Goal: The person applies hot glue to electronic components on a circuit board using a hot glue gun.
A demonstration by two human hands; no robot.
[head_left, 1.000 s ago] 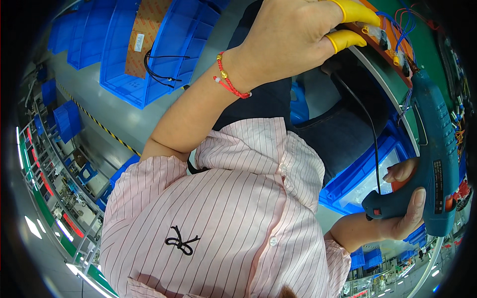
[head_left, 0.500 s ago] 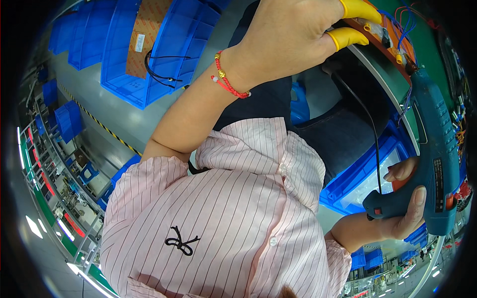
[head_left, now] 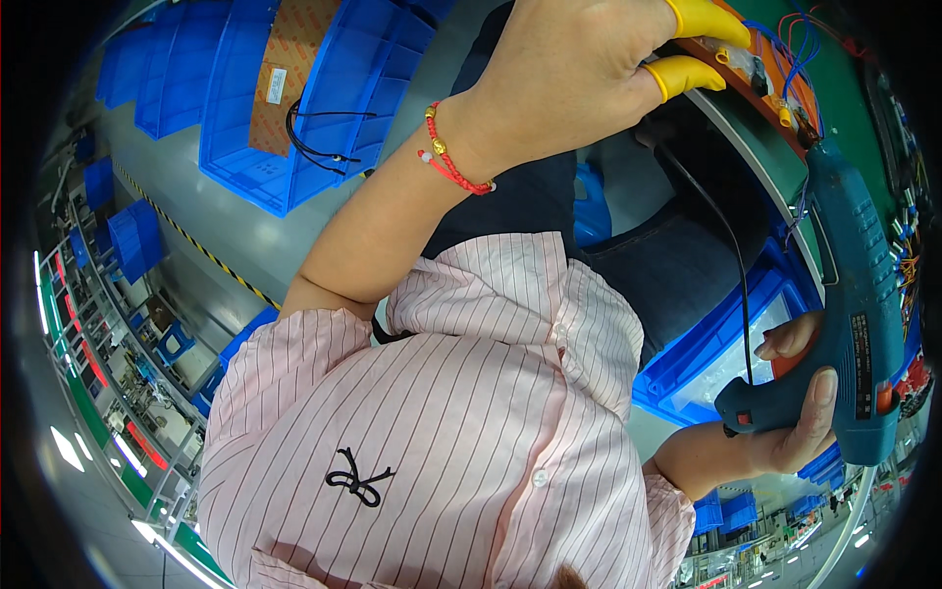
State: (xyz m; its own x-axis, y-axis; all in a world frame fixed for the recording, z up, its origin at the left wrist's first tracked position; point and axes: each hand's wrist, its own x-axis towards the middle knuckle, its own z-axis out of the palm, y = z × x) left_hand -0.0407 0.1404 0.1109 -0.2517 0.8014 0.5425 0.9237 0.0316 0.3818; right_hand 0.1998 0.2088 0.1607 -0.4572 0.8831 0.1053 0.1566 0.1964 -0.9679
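My left hand (head_left: 579, 83) reaches in from the left, with yellow finger cots on the thumb and forefinger. These two fingers grip the near end of an orange board (head_left: 699, 47), one on each side of its edge. Small yellow caps, a black part and blue wires (head_left: 807, 49) lie on that board. In my right hand (head_left: 810, 422) is a teal hot glue gun (head_left: 852, 255), fingers wrapped round its handle and trigger. Its nozzle points away from me, close to a yellow cap (head_left: 785, 118) at the board's right end. Whether the tip touches anything cannot be made out.
The board lies over a green-topped bench (head_left: 854, 98) with a pale edge. Bundles of coloured wires (head_left: 908, 260) lie at the far right. A black cord (head_left: 721, 201) hangs near my lap. Blue bins (head_left: 334, 147) stand left, and another blue bin (head_left: 677, 388) sits below the bench.
The glue gun has shifted very slightly left, its nozzle a touch nearer the yellow cap. My left hand has stayed almost still on the board.
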